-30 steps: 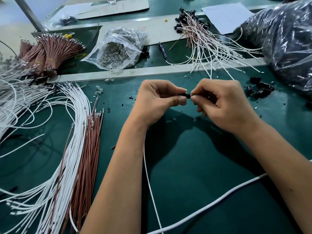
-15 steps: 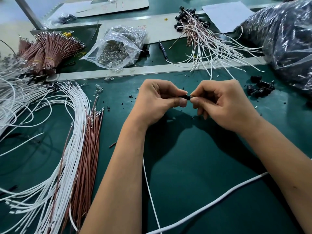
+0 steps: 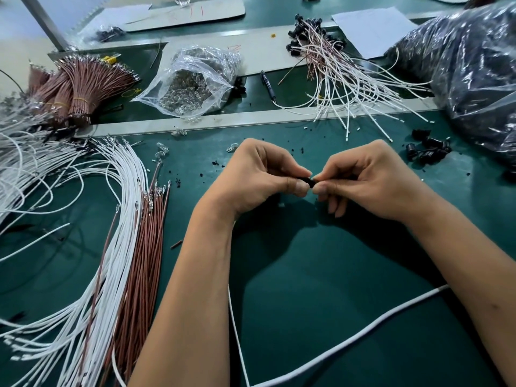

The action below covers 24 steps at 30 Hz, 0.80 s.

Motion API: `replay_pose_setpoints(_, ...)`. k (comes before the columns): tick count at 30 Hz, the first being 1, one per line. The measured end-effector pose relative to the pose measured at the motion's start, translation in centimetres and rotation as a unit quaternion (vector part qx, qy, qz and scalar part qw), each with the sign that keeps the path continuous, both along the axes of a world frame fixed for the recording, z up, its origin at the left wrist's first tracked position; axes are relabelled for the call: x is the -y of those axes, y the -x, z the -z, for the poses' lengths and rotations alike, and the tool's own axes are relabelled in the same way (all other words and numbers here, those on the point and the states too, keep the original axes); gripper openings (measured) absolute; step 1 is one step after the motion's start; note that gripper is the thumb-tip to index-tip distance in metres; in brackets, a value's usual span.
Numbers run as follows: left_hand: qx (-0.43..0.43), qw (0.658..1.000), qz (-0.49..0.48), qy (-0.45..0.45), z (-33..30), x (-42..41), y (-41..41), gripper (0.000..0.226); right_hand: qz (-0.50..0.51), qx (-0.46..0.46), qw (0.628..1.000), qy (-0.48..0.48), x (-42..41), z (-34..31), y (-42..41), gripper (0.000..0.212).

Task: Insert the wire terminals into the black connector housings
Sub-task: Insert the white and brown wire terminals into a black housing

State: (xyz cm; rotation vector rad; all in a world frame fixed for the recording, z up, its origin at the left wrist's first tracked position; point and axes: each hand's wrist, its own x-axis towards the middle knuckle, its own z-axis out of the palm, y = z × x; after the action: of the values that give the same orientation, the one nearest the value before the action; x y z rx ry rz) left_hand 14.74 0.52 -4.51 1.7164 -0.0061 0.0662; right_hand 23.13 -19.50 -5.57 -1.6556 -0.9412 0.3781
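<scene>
Pinching a black connector housing [image 3: 305, 180] above the green mat [image 3: 321, 275], my left hand [image 3: 259, 177] is gripping its one end while my right hand [image 3: 371, 180] is clenching the other, closer than a second ago. I am judging a terminal is seating; the wire's entry is staying hidden behind my fingertips [image 3: 321, 188].

Housing [image 3: 306, 180]: mostly hidden between the fingertips of left hand [image 3: 261, 177] and right hand [image 3: 371, 180]; terminal not discernible. White wires [image 3: 55, 275]: cut off at left edge. Dark bag [image 3: 474, 65]: cut off at right edge, contents indistinct.
</scene>
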Motion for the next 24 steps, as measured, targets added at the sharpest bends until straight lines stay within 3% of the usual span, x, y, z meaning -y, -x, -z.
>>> replay_pose_setpoints(8, -0.009, 0.996, 0.04, 0.085, -0.5, 0.1, 0.5, 0.015, -0.015, -0.075, 0.996, -0.041, 0.1, -0.5, 0.1, 0.013)
replay_pose_setpoints(14, 0.006, 0.992, 0.056, 0.116, -0.6, 0.8, 0.3, 0.018, -0.032, -0.106, 0.993, -0.044, 0.5, -0.8, -0.2, 0.024)
replay_pose_setpoints(17, 0.053, 0.982, 0.053, 0.173, -1.5, 2.2, -0.1, 0.023, 0.0, -0.165, 0.98, -0.109, 0.1, -0.9, 0.0, 0.026)
replay_pose_setpoints(20, 0.08, 0.963, -0.101, 0.235, -3.0, 4.2, -2.3, 0.02, 0.086, -0.144, 0.976, -0.138, -1.3, -1.2, 0.4, 0.037)
replay_pose_setpoints(22, 0.061, 0.937, -0.22, 0.266, -4.1, 5.3, -4.2, 0.018, 0.101, -0.12, 0.985, -0.074, -2.4, -1.4, 0.7, 0.042)
replay_pose_setpoints(24, 0.033, 0.916, -0.271, 0.293, -5.4, 5.9, -6.2, 0.018, 0.085, -0.135, 0.987, -0.036, -3.1, -1.9, 0.7, 0.035)
